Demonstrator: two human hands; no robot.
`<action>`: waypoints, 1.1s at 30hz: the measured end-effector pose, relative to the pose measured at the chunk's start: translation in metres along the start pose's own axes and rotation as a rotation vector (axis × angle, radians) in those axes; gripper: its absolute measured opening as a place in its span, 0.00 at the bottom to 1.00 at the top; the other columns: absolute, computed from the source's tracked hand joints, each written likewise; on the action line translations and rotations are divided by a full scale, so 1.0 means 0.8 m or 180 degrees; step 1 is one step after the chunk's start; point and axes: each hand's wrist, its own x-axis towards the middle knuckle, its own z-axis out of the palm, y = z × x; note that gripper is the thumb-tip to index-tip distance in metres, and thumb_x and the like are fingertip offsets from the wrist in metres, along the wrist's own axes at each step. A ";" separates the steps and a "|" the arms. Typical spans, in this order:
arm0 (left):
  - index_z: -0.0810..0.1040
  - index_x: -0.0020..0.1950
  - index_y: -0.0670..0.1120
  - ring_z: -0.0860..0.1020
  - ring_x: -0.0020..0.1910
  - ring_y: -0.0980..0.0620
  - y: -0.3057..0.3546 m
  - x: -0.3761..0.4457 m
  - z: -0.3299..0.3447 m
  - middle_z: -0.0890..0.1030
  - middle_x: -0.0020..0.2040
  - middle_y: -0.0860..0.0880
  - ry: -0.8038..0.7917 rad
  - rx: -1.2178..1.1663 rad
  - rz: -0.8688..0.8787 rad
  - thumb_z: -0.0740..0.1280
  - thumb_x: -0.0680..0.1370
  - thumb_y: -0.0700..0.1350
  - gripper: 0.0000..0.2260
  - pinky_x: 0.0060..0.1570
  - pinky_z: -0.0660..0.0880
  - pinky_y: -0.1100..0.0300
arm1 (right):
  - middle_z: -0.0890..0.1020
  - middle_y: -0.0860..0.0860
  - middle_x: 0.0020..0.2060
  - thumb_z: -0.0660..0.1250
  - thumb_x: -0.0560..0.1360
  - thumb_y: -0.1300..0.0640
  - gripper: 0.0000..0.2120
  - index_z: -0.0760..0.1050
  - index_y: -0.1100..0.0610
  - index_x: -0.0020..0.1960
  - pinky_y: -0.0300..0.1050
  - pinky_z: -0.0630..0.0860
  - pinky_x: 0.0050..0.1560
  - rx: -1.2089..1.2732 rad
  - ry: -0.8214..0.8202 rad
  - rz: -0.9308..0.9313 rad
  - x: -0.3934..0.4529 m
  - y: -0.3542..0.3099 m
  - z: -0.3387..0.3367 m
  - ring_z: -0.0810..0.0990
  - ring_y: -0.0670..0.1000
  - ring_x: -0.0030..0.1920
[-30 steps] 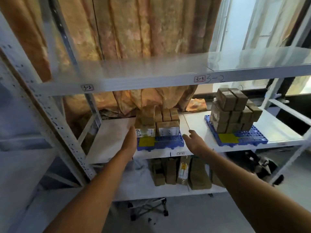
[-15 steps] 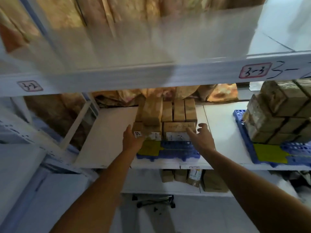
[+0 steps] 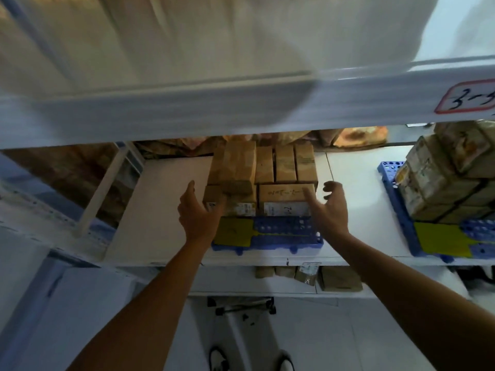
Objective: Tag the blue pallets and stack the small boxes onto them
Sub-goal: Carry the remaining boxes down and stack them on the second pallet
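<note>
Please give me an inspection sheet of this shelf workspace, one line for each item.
Surface: white middle shelf, bare on its left part.
Job's things: blue pallet with a yellow tag and small boxes stacked on it; second blue pallet to the right, with its own yellow tag and a taller box stack.
Clutter: more boxes on the lower shelf.
Grippers: left hand open at the stack's left side; right hand open, fingers spread at its right side; neither grips anything.
Cables: nothing seen.
Surroundings: upper shelf beam with a handwritten label; patterned curtain behind.
</note>
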 end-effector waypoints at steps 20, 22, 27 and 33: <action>0.72 0.74 0.50 0.76 0.66 0.45 0.028 0.065 0.034 0.76 0.70 0.46 -0.0311 -0.1166 -0.0895 0.58 0.85 0.48 0.18 0.68 0.74 0.45 | 0.77 0.50 0.68 0.62 0.82 0.44 0.26 0.65 0.50 0.77 0.46 0.79 0.50 0.0771 -0.0402 0.0442 0.067 -0.042 0.028 0.80 0.48 0.55; 0.69 0.78 0.51 0.74 0.70 0.46 0.024 0.066 0.033 0.73 0.74 0.47 -0.0307 -0.1156 -0.0968 0.57 0.85 0.48 0.20 0.70 0.72 0.48 | 0.75 0.52 0.71 0.61 0.83 0.45 0.27 0.62 0.51 0.79 0.43 0.76 0.47 0.0818 -0.0381 0.0490 0.069 -0.042 0.026 0.79 0.48 0.55; 0.75 0.72 0.51 0.78 0.56 0.50 0.020 0.060 0.040 0.79 0.66 0.48 -0.0423 -0.1313 -0.0929 0.59 0.84 0.49 0.17 0.48 0.76 0.63 | 0.77 0.50 0.66 0.61 0.83 0.47 0.25 0.63 0.51 0.78 0.36 0.76 0.38 0.0818 -0.0533 0.0530 0.066 -0.040 0.030 0.77 0.38 0.49; 0.68 0.78 0.47 0.75 0.67 0.46 0.004 0.067 0.027 0.73 0.74 0.46 -0.0388 -0.1685 -0.1422 0.55 0.85 0.50 0.21 0.68 0.73 0.50 | 0.77 0.52 0.66 0.57 0.84 0.45 0.24 0.68 0.56 0.75 0.54 0.80 0.58 0.1102 -0.0228 0.0887 0.072 -0.024 0.009 0.79 0.51 0.60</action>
